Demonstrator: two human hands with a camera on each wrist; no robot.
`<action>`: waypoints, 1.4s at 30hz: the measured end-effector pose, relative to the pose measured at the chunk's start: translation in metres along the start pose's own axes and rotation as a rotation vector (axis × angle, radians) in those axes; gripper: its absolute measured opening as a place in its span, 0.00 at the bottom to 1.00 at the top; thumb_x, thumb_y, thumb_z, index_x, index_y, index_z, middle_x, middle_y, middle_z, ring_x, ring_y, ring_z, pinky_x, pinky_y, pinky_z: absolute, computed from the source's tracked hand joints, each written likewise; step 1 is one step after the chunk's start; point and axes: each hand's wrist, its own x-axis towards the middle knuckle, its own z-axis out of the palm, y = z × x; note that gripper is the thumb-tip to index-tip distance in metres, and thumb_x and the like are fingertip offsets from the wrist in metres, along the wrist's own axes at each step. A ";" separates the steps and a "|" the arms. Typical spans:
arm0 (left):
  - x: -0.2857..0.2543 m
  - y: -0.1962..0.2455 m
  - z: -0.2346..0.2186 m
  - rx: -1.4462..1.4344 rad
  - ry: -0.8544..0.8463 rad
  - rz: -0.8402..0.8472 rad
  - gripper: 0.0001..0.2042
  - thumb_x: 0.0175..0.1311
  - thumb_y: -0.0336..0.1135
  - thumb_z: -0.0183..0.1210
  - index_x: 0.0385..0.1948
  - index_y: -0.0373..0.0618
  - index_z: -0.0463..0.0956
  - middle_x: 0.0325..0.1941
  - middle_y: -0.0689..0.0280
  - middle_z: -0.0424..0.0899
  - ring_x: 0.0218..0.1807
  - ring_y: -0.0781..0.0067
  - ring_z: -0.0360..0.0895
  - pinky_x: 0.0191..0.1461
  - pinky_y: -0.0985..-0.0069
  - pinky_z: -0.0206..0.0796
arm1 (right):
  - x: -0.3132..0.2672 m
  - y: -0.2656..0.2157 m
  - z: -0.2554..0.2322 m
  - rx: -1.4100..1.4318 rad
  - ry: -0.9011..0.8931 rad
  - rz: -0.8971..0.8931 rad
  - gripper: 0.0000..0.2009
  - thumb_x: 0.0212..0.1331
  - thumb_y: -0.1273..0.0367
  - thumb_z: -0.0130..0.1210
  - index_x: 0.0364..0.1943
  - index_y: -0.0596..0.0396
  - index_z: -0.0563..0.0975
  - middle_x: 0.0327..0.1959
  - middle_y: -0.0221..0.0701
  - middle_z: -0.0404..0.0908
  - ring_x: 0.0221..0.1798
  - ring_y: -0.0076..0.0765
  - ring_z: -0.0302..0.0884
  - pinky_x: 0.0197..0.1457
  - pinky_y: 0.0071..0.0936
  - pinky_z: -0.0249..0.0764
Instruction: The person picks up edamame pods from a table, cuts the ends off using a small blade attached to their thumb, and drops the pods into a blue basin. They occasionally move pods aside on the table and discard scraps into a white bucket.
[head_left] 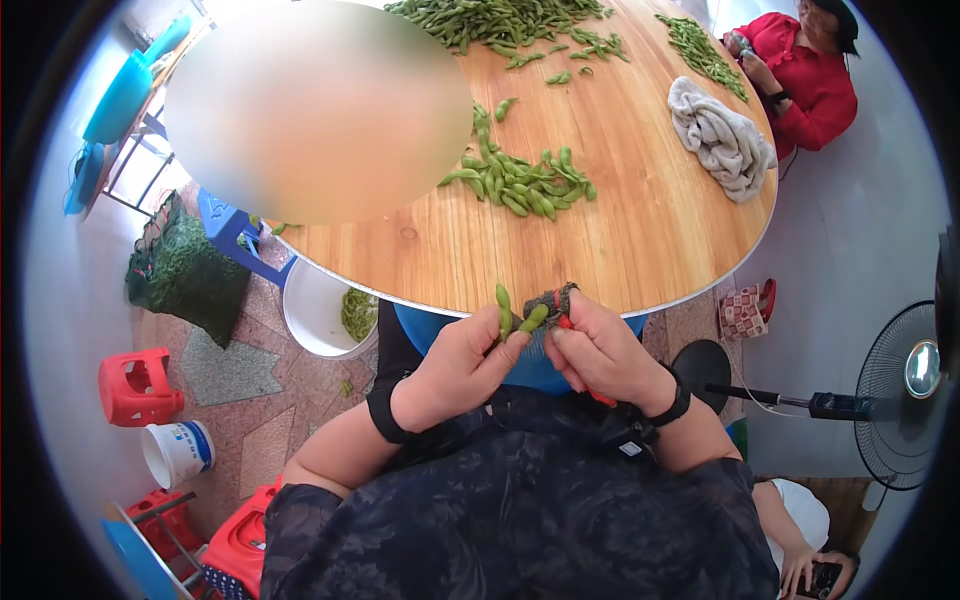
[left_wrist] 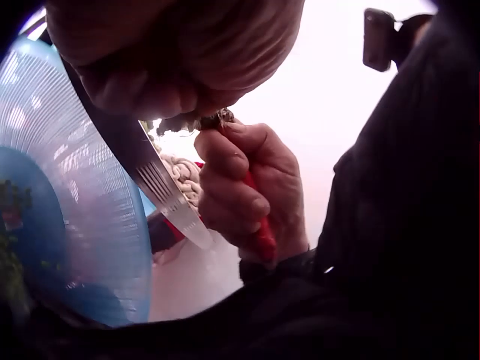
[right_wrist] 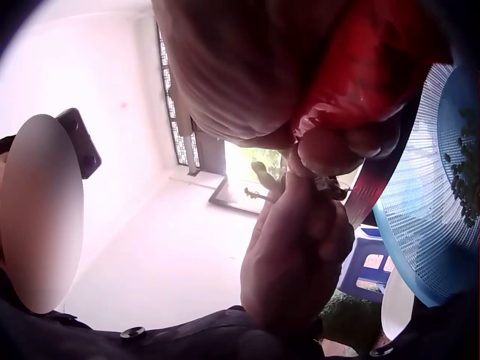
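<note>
Just off the near edge of the round wooden table, my hands meet in front of my body. The left hand [head_left: 460, 360] pinches green soybean pods; one pod [head_left: 503, 305] stands up by its fingertips. Another pod [head_left: 535, 319] lies between the two hands. My right hand [head_left: 605, 350] grips a red-handled tool [left_wrist: 264, 238], its fingers curled round the handle; the working end is hidden, so I cannot tell its kind. A dark wrap [head_left: 557, 297] with a red band covers a finger of that hand. Below sits a blue mesh basket [left_wrist: 112, 187] holding green bits.
On the wooden table [head_left: 640, 240] lie a small heap of pods [head_left: 530, 185], a large pile [head_left: 500, 22] and a crumpled towel [head_left: 722, 140]. A white bucket [head_left: 305, 310] stands below left, a fan [head_left: 900, 395] at right. A person in red [head_left: 825, 95] sits across.
</note>
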 end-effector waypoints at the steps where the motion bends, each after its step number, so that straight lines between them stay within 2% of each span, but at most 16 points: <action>1: 0.000 0.006 -0.001 0.130 0.023 0.079 0.06 0.69 0.32 0.53 0.38 0.39 0.72 0.25 0.66 0.71 0.27 0.77 0.68 0.32 0.75 0.63 | -0.001 -0.001 0.000 -0.003 -0.013 0.007 0.04 0.63 0.73 0.38 0.37 0.57 0.65 0.20 0.25 0.69 0.14 0.17 0.64 0.17 0.18 0.62; 11: -0.002 0.014 -0.003 0.130 -0.039 0.032 0.05 0.66 0.29 0.54 0.39 0.39 0.72 0.26 0.57 0.74 0.27 0.58 0.73 0.32 0.72 0.65 | -0.006 -0.005 -0.001 0.064 -0.085 0.098 0.04 0.64 0.73 0.38 0.37 0.58 0.64 0.20 0.27 0.69 0.15 0.20 0.65 0.17 0.21 0.62; 14: -0.004 0.014 -0.001 0.282 -0.021 0.112 0.04 0.64 0.28 0.55 0.36 0.39 0.72 0.25 0.58 0.74 0.28 0.56 0.73 0.31 0.72 0.64 | -0.006 0.002 0.000 -0.137 -0.047 0.019 0.03 0.64 0.73 0.39 0.36 0.58 0.64 0.20 0.29 0.69 0.18 0.23 0.68 0.20 0.25 0.63; 17: -0.010 0.018 -0.006 0.709 -0.043 0.285 0.04 0.65 0.27 0.55 0.36 0.37 0.72 0.29 0.57 0.76 0.29 0.62 0.74 0.32 0.74 0.64 | -0.005 0.008 0.001 -0.307 -0.018 -0.100 0.02 0.63 0.74 0.39 0.35 0.58 0.63 0.20 0.31 0.69 0.20 0.26 0.70 0.22 0.28 0.64; 21: -0.006 0.023 -0.007 0.771 -0.055 0.412 0.04 0.64 0.27 0.56 0.33 0.37 0.71 0.25 0.61 0.74 0.25 0.68 0.71 0.29 0.72 0.63 | -0.002 0.008 0.002 -0.172 -0.049 -0.039 0.04 0.64 0.74 0.37 0.36 0.58 0.64 0.21 0.29 0.70 0.17 0.22 0.67 0.19 0.23 0.63; 23: -0.007 0.021 -0.008 0.034 -0.161 -0.061 0.07 0.67 0.31 0.55 0.32 0.39 0.69 0.24 0.65 0.71 0.24 0.72 0.68 0.32 0.73 0.64 | -0.001 0.009 0.004 -0.023 -0.084 0.032 0.05 0.64 0.74 0.36 0.38 0.58 0.65 0.21 0.28 0.71 0.16 0.20 0.66 0.17 0.21 0.62; 24: -0.007 0.013 -0.010 0.034 -0.162 -0.064 0.07 0.67 0.31 0.55 0.32 0.39 0.69 0.24 0.65 0.71 0.24 0.72 0.68 0.32 0.73 0.64 | 0.001 0.014 0.004 0.137 -0.141 0.012 0.07 0.64 0.74 0.36 0.40 0.57 0.67 0.20 0.27 0.71 0.14 0.18 0.65 0.16 0.18 0.61; 26: -0.008 -0.004 -0.016 -0.989 -0.359 -0.492 0.09 0.70 0.35 0.52 0.31 0.40 0.71 0.22 0.69 0.70 0.24 0.78 0.67 0.30 0.77 0.63 | 0.003 0.022 0.007 0.302 -0.202 -0.009 0.08 0.64 0.74 0.36 0.42 0.56 0.68 0.19 0.26 0.70 0.13 0.16 0.64 0.14 0.15 0.60; 28: -0.006 0.007 -0.015 -1.014 -0.315 -0.558 0.11 0.72 0.36 0.50 0.30 0.42 0.71 0.21 0.72 0.70 0.23 0.77 0.68 0.29 0.80 0.60 | 0.004 0.026 0.009 0.578 -0.187 0.089 0.09 0.66 0.72 0.38 0.44 0.55 0.69 0.18 0.25 0.70 0.12 0.16 0.64 0.13 0.13 0.60; 30: -0.003 0.013 -0.017 -0.358 -0.280 -0.356 0.10 0.71 0.34 0.51 0.28 0.41 0.71 0.21 0.68 0.70 0.23 0.74 0.69 0.28 0.76 0.62 | 0.006 0.026 0.009 0.525 -0.146 0.090 0.07 0.67 0.71 0.39 0.43 0.54 0.70 0.18 0.25 0.70 0.11 0.16 0.64 0.13 0.13 0.60; 31: -0.003 0.014 -0.015 -0.356 -0.283 -0.355 0.10 0.71 0.34 0.51 0.28 0.41 0.71 0.21 0.68 0.70 0.23 0.74 0.69 0.28 0.76 0.62 | 0.007 0.026 0.009 0.468 -0.106 0.089 0.07 0.68 0.70 0.40 0.42 0.54 0.70 0.18 0.25 0.70 0.11 0.17 0.64 0.13 0.13 0.60; 33: -0.001 0.017 -0.011 0.554 0.021 0.359 0.08 0.69 0.32 0.51 0.30 0.39 0.71 0.20 0.63 0.70 0.22 0.70 0.69 0.27 0.73 0.63 | 0.006 0.025 0.012 0.476 -0.064 0.099 0.06 0.69 0.69 0.41 0.41 0.53 0.69 0.19 0.26 0.71 0.11 0.17 0.64 0.13 0.14 0.60; 37: 0.000 0.016 -0.007 0.645 0.101 0.420 0.07 0.67 0.32 0.53 0.31 0.38 0.72 0.21 0.58 0.70 0.22 0.66 0.69 0.27 0.71 0.64 | 0.006 0.026 0.025 0.513 0.027 0.109 0.05 0.69 0.68 0.41 0.38 0.52 0.68 0.19 0.27 0.71 0.11 0.19 0.65 0.13 0.16 0.61; 39: -0.003 0.014 -0.004 0.140 0.149 -0.009 0.08 0.67 0.33 0.53 0.32 0.37 0.72 0.21 0.59 0.71 0.22 0.65 0.70 0.28 0.70 0.63 | 0.006 0.026 0.028 0.513 0.027 0.108 0.06 0.69 0.68 0.41 0.38 0.52 0.68 0.19 0.26 0.71 0.11 0.18 0.65 0.13 0.16 0.61; 40: -0.005 0.013 -0.006 0.142 0.150 -0.013 0.08 0.67 0.33 0.53 0.32 0.37 0.72 0.21 0.59 0.71 0.22 0.65 0.70 0.28 0.70 0.63 | 0.005 0.027 0.029 0.509 0.033 0.109 0.06 0.70 0.68 0.41 0.38 0.52 0.68 0.19 0.26 0.71 0.10 0.18 0.65 0.13 0.15 0.61; 42: -0.007 0.011 -0.013 -0.347 -0.056 -0.406 0.08 0.67 0.32 0.52 0.33 0.36 0.72 0.21 0.58 0.70 0.22 0.63 0.70 0.28 0.68 0.63 | 0.003 0.028 0.023 0.486 -0.003 0.157 0.05 0.68 0.67 0.44 0.39 0.53 0.68 0.19 0.28 0.71 0.12 0.22 0.67 0.14 0.18 0.64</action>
